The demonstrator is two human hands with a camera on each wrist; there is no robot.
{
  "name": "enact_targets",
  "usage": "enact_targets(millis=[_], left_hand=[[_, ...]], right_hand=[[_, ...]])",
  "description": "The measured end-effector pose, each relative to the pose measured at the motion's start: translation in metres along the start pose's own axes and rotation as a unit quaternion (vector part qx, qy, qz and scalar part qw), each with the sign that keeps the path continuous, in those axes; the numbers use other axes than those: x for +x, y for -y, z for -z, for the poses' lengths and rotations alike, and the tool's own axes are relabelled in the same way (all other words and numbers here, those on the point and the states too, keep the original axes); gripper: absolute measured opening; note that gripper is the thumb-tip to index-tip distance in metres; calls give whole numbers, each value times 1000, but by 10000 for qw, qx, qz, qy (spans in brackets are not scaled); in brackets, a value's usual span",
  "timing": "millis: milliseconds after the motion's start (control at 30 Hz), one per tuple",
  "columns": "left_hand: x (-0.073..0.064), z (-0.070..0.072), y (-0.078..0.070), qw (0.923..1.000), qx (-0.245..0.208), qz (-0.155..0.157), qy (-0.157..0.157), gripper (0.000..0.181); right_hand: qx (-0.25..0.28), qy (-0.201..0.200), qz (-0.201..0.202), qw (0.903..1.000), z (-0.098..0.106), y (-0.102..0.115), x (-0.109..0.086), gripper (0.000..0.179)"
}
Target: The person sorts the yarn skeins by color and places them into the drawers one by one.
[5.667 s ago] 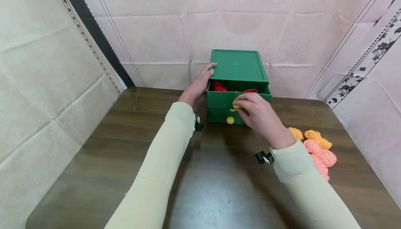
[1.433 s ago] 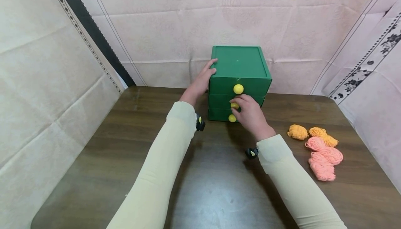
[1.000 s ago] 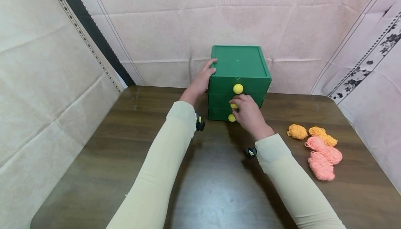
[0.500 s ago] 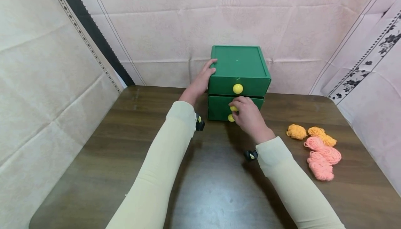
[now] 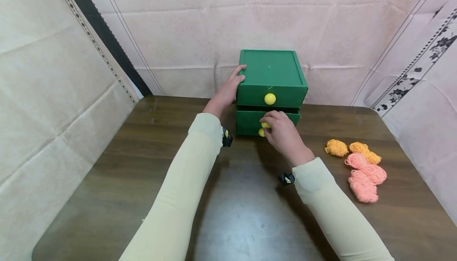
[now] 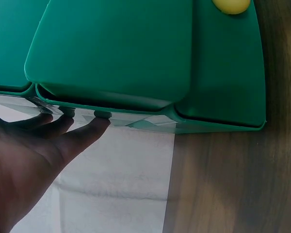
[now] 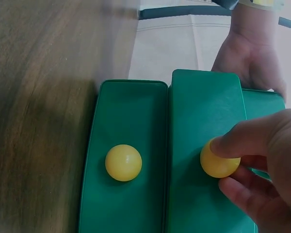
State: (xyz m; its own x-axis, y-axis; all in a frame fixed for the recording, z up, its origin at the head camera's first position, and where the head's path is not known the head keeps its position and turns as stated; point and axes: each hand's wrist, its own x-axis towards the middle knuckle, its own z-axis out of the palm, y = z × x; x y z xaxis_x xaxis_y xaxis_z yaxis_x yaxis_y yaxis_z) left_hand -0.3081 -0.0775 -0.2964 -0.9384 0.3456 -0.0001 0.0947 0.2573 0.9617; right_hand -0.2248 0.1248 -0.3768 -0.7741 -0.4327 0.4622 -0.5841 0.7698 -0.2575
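Note:
A green three-drawer box [image 5: 270, 68] with round yellow knobs stands at the back of the table. My left hand [image 5: 228, 88] lies against its left side; the left wrist view shows the fingers pressed to that side wall. Between thumb and fingers, my right hand [image 5: 283, 136] pinches the knob [image 7: 219, 160] of the middle drawer [image 7: 203, 104]. That drawer juts out a little, with a dark gap above its front; its contents are hidden. The top drawer, with its knob [image 5: 269, 98], is closed. So is the bottom drawer [image 7: 136, 116], its knob [image 7: 123, 163] below my right hand.
On the right of the brown wooden table [image 5: 160, 142] lie orange yarn skeins [image 5: 336, 148] and, nearer, several pink yarn skeins [image 5: 364, 185]. A pale cloth wall [image 5: 185, 35] stands close behind the box.
Earlier the top drawer stood open with red yarn inside; now it is closed. My right hand has moved down to the middle knob, and the middle drawer has slid out slightly. My left hand stays put.

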Motion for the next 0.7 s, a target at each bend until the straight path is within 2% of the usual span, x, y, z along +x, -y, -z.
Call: enact_targets(millis=[700], left_hand=[[1,0,0,10000,-9,31,34,49]], right_hand=[[-15,195,-70,9998,8,10,-13,23]])
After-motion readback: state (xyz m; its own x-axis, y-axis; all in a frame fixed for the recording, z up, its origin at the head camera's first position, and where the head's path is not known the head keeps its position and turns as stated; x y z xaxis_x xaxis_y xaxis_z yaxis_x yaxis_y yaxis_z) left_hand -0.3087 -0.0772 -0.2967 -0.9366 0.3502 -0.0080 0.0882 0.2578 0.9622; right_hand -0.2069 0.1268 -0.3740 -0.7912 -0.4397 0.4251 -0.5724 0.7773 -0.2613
